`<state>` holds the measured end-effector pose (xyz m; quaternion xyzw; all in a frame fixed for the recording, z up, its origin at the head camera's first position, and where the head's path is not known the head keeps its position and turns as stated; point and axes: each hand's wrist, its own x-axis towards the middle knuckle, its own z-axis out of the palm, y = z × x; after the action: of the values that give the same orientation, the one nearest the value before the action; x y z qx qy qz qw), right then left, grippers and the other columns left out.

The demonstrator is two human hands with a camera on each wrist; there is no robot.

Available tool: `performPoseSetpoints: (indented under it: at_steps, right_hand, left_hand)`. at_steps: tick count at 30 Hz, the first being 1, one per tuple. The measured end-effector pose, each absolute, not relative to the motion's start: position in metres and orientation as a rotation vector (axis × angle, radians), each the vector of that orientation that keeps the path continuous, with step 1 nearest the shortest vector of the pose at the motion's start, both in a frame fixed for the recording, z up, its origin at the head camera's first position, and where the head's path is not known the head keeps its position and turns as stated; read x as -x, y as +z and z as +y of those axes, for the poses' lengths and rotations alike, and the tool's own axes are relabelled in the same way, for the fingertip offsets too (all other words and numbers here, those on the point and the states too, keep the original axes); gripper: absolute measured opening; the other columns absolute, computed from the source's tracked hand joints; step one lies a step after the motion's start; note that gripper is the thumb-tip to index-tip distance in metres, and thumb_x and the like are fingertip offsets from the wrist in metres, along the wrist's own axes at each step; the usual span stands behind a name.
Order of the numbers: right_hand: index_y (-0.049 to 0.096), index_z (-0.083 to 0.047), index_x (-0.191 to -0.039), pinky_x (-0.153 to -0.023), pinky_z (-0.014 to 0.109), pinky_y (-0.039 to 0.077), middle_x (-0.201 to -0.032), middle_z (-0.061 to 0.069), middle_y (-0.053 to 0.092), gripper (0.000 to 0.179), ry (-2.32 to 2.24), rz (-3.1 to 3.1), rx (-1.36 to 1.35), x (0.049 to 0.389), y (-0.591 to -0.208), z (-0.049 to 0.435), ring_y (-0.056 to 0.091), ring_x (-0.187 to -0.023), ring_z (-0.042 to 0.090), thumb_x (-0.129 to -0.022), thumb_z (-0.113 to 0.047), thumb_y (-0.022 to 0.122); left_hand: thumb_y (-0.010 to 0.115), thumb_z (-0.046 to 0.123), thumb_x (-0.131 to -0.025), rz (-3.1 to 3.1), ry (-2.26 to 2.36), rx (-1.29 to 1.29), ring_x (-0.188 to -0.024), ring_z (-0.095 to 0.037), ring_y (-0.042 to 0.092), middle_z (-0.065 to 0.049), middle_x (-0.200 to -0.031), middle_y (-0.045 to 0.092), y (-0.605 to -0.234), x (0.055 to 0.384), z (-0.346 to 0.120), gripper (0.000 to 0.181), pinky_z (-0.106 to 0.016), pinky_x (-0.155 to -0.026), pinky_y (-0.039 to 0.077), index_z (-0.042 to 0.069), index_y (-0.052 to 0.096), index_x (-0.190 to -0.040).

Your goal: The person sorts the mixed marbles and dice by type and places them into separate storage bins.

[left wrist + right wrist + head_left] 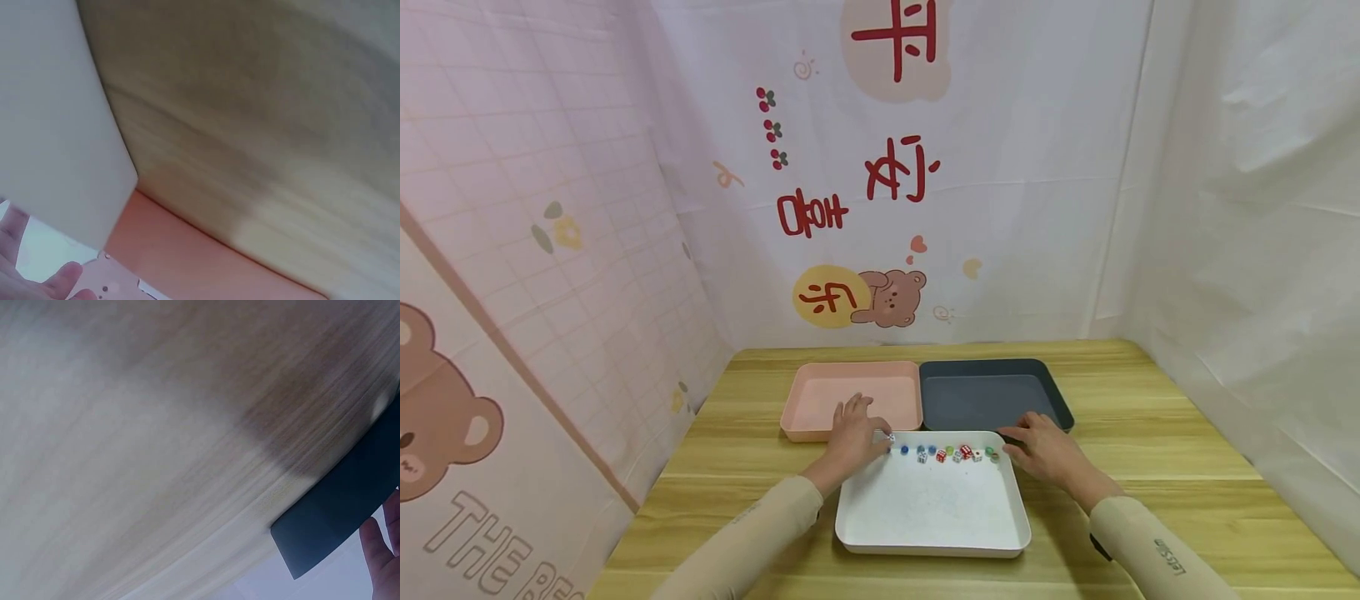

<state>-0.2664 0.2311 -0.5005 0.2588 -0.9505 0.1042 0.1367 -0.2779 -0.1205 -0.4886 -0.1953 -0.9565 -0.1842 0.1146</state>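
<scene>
A white tray (934,508) lies nearest the person, with a row of small dice and marbles along its far side. My left hand (852,437) is over the tray's far left corner, thumb and forefinger pinching a white die (891,437). Below those fingers a blue marble (905,450) lies in the row. My right hand (1048,450) hovers at the far right corner, thumb and forefinger apart, nothing visible between them. Close to its thumb is a green marble (989,451). Red dice, one a red die (966,451), sit mid-row. The wrist views show only fingertips.
Behind the white tray, a pink tray (808,400) stands at left and a dark grey tray (985,400) at right, side by side. All rest on a wood-grain table (1150,433). Printed white cloth (1037,208) hangs at the back and sides.
</scene>
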Motion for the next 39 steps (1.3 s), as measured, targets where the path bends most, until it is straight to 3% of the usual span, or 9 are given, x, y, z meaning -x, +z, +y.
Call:
performPoseSetpoints:
  at_steps: [9,27,39]
  right_hand:
    - [0.073,-0.009,-0.118,-0.078,0.047,0.05,-0.096,0.009,0.057,0.03,0.283,-2.756,-0.759,0.267,-0.501,0.233,0.056,-0.089,0.029,-0.093,-0.025,0.07]
    - [0.073,-0.01,-0.12,-0.077,0.046,0.05,-0.095,0.008,0.057,0.031,0.284,-2.758,-0.756,0.267,-0.501,0.233,0.055,-0.088,0.028,-0.093,-0.025,0.069]
    - [0.073,-0.009,-0.12,-0.079,0.047,0.05,-0.097,0.009,0.058,0.031,0.289,-2.76,-0.751,0.268,-0.504,0.234,0.055,-0.09,0.03,-0.094,-0.026,0.067]
  left_hand:
    - [0.079,0.026,-0.085,-2.804,-0.574,0.48,-0.138,-0.039,0.033,-0.02,-0.14,0.049,-0.486,0.29,-0.131,0.008,-0.065,-0.113,0.017,0.02,0.078,-0.09]
    - [0.077,0.023,-0.088,-2.795,-0.614,0.413,-0.14,-0.045,0.029,-0.025,-0.142,0.047,-0.48,0.308,-0.16,0.003,-0.067,-0.111,0.017,0.021,0.075,-0.089]
    - [0.074,0.016,-0.09,-2.816,-0.659,0.369,-0.138,-0.043,0.03,-0.026,-0.141,0.046,-0.479,0.324,-0.17,0.006,-0.068,-0.11,0.015,0.013,0.076,-0.095]
